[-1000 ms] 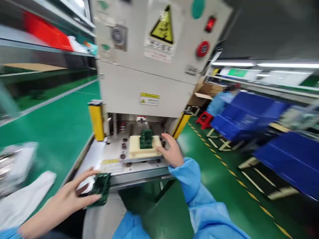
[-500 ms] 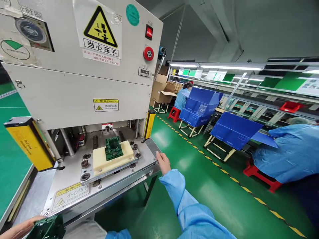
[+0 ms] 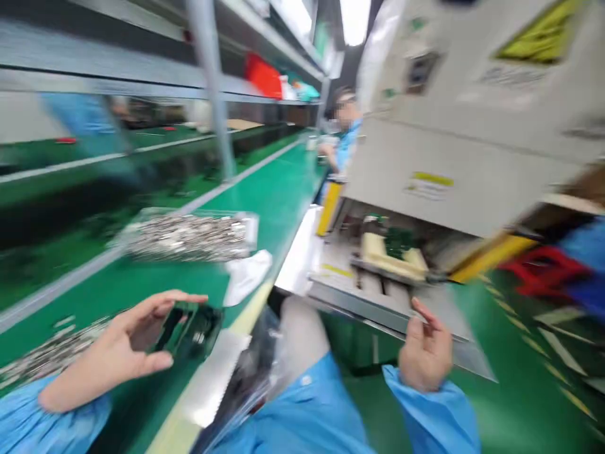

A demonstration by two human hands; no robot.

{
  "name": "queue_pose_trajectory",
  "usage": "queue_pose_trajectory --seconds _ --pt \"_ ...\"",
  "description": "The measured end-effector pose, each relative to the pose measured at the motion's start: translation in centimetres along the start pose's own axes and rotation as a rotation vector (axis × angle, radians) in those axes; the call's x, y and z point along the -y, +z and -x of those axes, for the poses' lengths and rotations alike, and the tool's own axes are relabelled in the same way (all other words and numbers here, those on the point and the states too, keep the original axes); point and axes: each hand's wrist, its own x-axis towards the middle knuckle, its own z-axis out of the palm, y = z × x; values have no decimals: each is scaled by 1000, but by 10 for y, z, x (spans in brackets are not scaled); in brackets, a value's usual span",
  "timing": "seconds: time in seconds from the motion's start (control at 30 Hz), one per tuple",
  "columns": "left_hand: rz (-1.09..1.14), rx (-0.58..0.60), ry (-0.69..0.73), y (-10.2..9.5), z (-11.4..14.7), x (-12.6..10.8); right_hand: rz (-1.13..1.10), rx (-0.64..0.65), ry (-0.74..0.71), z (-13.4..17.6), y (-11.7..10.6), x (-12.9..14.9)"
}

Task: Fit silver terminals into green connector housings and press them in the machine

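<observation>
My left hand (image 3: 127, 343) is over the green bench, thumb and fingers curved around a dark green plastic part (image 3: 196, 331). Motion blur hides its finer shape and exactly where the fingers touch it. My right hand (image 3: 428, 353) is beside the front edge of the press, its index finger stretched out and the others loosely bent, with nothing seen in it. On the press bed, a cream fixture block (image 3: 416, 265) bears another dark green part (image 3: 397, 243), slightly beyond my right hand.
A clear tray (image 3: 189, 236) of small metal pieces stands on the bench, with more metal pieces (image 3: 61, 347) near my left forearm. A white cloth-like item (image 3: 248, 274) lies by the bench edge. The press (image 3: 472, 151) has yellow side guards (image 3: 329, 208). A co-worker (image 3: 347, 132) is behind it.
My view has swung left from the press to the bench. The left hand with its green part is now above the bench; the right hand remains near the press edge.
</observation>
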Motion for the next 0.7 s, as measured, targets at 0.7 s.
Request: queue_pose_trajectory --seconds 0.7 --pt "-606 -1190 -582 -273 108 143 24 1656 -695 180 333 237"
